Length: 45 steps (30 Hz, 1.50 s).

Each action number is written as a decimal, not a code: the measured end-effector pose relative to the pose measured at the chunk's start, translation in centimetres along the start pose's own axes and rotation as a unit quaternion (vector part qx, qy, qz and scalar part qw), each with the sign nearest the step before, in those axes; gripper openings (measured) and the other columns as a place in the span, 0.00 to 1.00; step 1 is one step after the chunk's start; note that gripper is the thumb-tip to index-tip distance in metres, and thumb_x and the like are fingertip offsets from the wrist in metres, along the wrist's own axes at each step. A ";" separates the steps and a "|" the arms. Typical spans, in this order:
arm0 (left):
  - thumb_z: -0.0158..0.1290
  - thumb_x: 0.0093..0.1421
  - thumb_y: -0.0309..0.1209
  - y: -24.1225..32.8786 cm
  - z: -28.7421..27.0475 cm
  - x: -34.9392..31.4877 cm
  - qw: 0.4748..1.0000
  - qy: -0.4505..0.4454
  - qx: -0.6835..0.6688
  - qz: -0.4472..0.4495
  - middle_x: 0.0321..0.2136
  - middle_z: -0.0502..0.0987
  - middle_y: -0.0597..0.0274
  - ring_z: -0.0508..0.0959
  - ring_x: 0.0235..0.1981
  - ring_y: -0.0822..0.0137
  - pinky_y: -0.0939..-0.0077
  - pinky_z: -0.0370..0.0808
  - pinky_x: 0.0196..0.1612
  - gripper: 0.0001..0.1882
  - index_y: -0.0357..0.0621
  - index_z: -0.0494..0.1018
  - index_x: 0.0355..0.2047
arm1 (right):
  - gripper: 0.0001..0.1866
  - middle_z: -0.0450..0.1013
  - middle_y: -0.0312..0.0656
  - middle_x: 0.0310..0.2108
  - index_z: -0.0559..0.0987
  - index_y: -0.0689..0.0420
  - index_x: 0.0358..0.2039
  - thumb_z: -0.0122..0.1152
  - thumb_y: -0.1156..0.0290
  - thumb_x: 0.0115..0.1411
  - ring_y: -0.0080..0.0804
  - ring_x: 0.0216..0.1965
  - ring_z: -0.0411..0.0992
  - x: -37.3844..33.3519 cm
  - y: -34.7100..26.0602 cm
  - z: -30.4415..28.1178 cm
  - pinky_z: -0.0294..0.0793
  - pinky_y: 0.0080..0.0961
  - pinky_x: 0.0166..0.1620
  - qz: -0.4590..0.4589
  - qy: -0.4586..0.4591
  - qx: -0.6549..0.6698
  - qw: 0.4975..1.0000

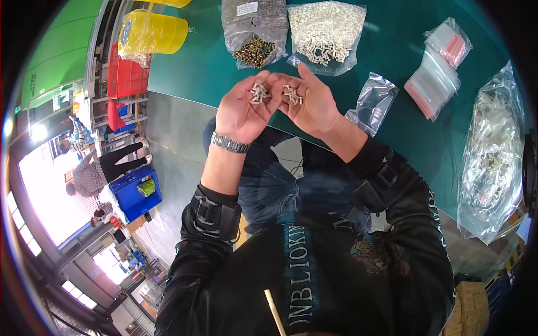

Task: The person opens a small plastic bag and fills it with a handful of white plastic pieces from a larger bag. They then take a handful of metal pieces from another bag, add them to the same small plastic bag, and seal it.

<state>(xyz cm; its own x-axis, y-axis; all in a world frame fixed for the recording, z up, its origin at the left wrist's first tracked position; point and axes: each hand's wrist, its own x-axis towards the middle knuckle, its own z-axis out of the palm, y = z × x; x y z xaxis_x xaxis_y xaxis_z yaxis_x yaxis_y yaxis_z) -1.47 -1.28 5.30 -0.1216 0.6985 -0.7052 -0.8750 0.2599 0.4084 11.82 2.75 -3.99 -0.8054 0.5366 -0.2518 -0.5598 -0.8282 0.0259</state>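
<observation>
Both my hands are raised, palms up, over the edge of a green table (392, 129). My left hand (244, 109), with a metal watch at the wrist, cups a small pile of pale screws (259, 93). My right hand (314, 101) cups another small pile of screws (292, 95). The fingertips of the two hands nearly touch. Just beyond them on the table lie a clear bag of brass-coloured screws (255, 33) and a clear bag of white plastic plugs (325, 33).
An empty clear bag (372, 103) lies right of my right hand. Stacks of small zip bags (440, 67) and a large crumpled plastic bag (493, 162) sit further right. Yellow bins (154, 33), red crates (126, 75) and a blue crate (134, 193) stand left. A person (98, 171) bends near the blue crate.
</observation>
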 end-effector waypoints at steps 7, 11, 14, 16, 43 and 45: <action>0.40 0.65 0.25 -1.5 -0.9 -1.4 0.994 -0.080 0.059 -0.037 0.51 0.69 0.41 0.70 0.56 0.51 0.64 0.70 0.60 0.18 0.24 0.63 0.52 | 0.31 0.73 0.49 0.48 0.72 0.66 0.50 0.39 0.48 0.68 0.41 0.53 0.68 -0.3 -0.2 0.5 0.64 0.36 0.59 -0.006 0.000 -0.018 1.000; 0.39 0.65 0.23 -2.0 -1.1 -2.0 0.991 -0.104 0.077 -0.042 0.53 0.68 0.41 0.71 0.56 0.50 0.64 0.69 0.60 0.19 0.24 0.62 0.55 | 0.32 0.72 0.49 0.49 0.71 0.66 0.50 0.39 0.47 0.68 0.43 0.54 0.68 -0.5 -0.3 0.6 0.64 0.36 0.59 -0.001 0.015 -0.018 1.000; 0.39 0.65 0.22 -2.3 -1.8 -2.1 0.989 -0.105 0.095 -0.048 0.54 0.68 0.40 0.70 0.56 0.50 0.64 0.69 0.61 0.20 0.24 0.61 0.56 | 0.32 0.71 0.50 0.50 0.71 0.66 0.51 0.39 0.47 0.68 0.43 0.55 0.67 -0.6 -0.3 1.0 0.64 0.36 0.59 0.001 0.018 -0.024 1.000; 0.39 0.65 0.22 -2.4 -2.3 -2.1 0.988 -0.105 0.103 -0.051 0.54 0.67 0.40 0.69 0.57 0.50 0.64 0.69 0.61 0.20 0.24 0.60 0.56 | 0.32 0.71 0.50 0.51 0.71 0.66 0.51 0.38 0.46 0.68 0.43 0.55 0.67 -0.7 -0.3 1.3 0.64 0.37 0.59 0.005 0.029 -0.031 0.999; 0.39 0.57 0.11 -2.9 -2.6 -1.9 0.988 -0.089 0.078 -0.100 0.51 0.70 0.40 0.72 0.54 0.48 0.67 0.74 0.55 0.20 0.26 0.67 0.50 | 0.33 0.70 0.52 0.52 0.68 0.68 0.54 0.38 0.47 0.68 0.42 0.55 0.68 -0.8 -0.6 1.6 0.64 0.36 0.60 -0.003 0.042 -0.061 0.997; 0.40 0.57 0.12 -2.9 -2.8 -1.9 0.987 -0.092 0.080 -0.102 0.50 0.71 0.41 0.73 0.54 0.49 0.68 0.74 0.55 0.20 0.26 0.68 0.50 | 0.33 0.70 0.52 0.52 0.68 0.68 0.54 0.38 0.46 0.68 0.42 0.55 0.68 -0.9 -0.5 1.7 0.64 0.36 0.60 -0.003 0.040 -0.061 0.997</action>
<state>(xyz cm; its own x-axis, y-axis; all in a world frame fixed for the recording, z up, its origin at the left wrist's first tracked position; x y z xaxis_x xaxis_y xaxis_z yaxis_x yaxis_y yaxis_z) -0.06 -5.23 3.85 0.1500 0.7263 -0.6708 -0.7850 0.5000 0.3658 12.52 2.99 -2.18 -0.7818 0.5306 -0.3273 -0.5322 -0.8415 -0.0929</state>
